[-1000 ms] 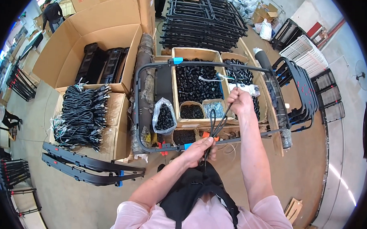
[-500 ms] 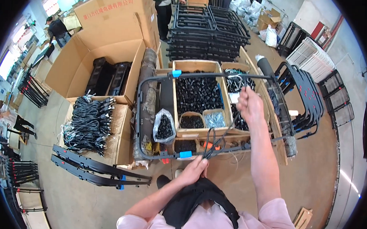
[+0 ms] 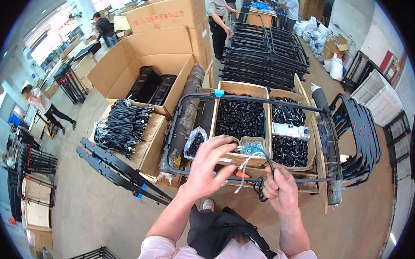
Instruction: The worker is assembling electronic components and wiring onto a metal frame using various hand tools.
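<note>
My right hand (image 3: 282,187) is closed around a dark cable (image 3: 269,163) in front of the bins, with a small black loop hanging by its fingers. Loose white and green wires come out of the cable's end toward my left hand (image 3: 209,169). That hand is open, fingers spread, with nothing visible in it. A rounded black tubular frame (image 3: 171,139) with blue pieces on its bars lies over the bins beyond both hands. Beneath it a wooden bin holds many small black parts (image 3: 240,117), and a smaller box holds silvery screws (image 3: 253,146).
Bundled cables (image 3: 124,126) lie on a carton at left, beside an open cardboard box (image 3: 114,79). Long black rails (image 3: 117,169) jut out below. Stacked black frames (image 3: 266,62) stand at the back, more frames (image 3: 360,131) at right. Several people are in the background.
My right hand has come down and nearer from over the right bins. The left hand has let go of the cable and opened. The whole view has shifted, and white and green wire ends now show.
</note>
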`<move>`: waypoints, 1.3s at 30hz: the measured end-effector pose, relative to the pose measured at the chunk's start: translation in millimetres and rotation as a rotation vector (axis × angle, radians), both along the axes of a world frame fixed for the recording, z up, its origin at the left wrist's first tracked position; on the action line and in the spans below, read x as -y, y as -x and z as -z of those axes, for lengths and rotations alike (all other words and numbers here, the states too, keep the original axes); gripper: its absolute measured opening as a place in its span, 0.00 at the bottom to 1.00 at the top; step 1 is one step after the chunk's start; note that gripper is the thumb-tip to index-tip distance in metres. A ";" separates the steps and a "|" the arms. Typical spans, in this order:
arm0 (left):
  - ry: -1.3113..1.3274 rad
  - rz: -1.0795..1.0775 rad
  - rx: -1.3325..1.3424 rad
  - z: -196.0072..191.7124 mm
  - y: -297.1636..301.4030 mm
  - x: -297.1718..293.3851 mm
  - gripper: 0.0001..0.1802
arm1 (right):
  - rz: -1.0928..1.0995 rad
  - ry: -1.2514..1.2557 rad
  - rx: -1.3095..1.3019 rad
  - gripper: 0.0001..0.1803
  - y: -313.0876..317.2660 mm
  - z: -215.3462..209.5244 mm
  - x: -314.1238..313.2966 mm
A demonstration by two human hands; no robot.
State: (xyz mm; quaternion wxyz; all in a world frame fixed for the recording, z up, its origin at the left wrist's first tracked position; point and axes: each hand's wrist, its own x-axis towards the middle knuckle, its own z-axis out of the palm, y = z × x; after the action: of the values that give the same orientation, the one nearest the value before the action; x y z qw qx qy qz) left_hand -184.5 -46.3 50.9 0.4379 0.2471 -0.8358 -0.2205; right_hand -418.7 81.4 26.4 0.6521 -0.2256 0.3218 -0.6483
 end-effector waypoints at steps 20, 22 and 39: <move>-1.286 0.420 -1.128 78.9 42.8 -85.5 0.18 | -0.288 0.010 0.115 0.15 15.1 60.2 -55.6; -1.306 0.485 -1.138 77.1 37.0 -86.7 0.19 | -0.314 -0.001 0.096 0.15 12.2 64.0 -56.7; -0.948 0.155 -0.492 92.9 -7.9 -93.1 0.20 | -0.405 -0.106 -0.185 0.15 -53.6 107.5 -53.8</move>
State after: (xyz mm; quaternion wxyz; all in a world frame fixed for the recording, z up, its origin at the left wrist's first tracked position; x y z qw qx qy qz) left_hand -176.7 46.7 -42.0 0.4436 0.2963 -0.5331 -0.6567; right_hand -365.0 135.2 -81.1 0.7476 -0.3095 0.3621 -0.4628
